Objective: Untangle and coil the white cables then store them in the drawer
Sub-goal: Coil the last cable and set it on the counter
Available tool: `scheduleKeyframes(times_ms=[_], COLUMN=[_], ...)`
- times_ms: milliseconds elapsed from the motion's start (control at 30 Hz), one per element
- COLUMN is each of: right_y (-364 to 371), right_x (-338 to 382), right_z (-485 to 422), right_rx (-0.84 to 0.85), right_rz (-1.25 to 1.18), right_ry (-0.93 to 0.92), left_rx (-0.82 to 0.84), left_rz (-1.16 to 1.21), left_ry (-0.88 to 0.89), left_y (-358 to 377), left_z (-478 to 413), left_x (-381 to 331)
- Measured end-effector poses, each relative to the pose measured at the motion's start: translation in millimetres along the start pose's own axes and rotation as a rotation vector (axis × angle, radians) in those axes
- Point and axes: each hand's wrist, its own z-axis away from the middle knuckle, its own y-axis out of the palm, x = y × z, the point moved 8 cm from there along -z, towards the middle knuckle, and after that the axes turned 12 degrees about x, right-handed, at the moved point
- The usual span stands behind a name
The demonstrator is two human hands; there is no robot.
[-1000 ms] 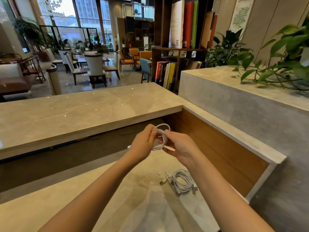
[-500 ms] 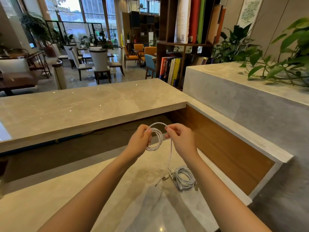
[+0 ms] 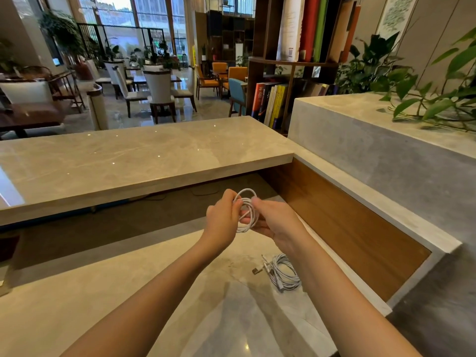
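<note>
Two hands are on the one cable here: the left hand (image 3: pixel 223 218) has its fingers (image 3: pixel 235 202) pinched tight on the left side of a small white cable coil (image 3: pixel 249 211) held up in the air over the worktop (image 3: pixel 128 300), loop standing roughly upright and facing the camera. The right hand (image 3: pixel 277 222) is closed on the coil's right side, fingers narrow, hooked through the loop. Judging by that, another coiled white cable (image 3: pixel 284 273) lying near the worktop's right edge, below the right wrist, is nearer the right hand; no drawer in sight.
</note>
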Motion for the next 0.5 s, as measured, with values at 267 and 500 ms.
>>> scheduleKeyframes(times_ms=[267,500], right_y=[13,6], right_x=[-18,6], right_z=[4,-2], right_rx=[0.152,0.184], right_rz=[-0.353,-0.109], right_ry=[0.143,-0.05], left_rx=[0.129,-0.065], left_rz=[0.035,-0.006], left_ry=[0.03,0.128], left_y=[8,-7], left_z=[-4,-5], left_x=[7,-12])
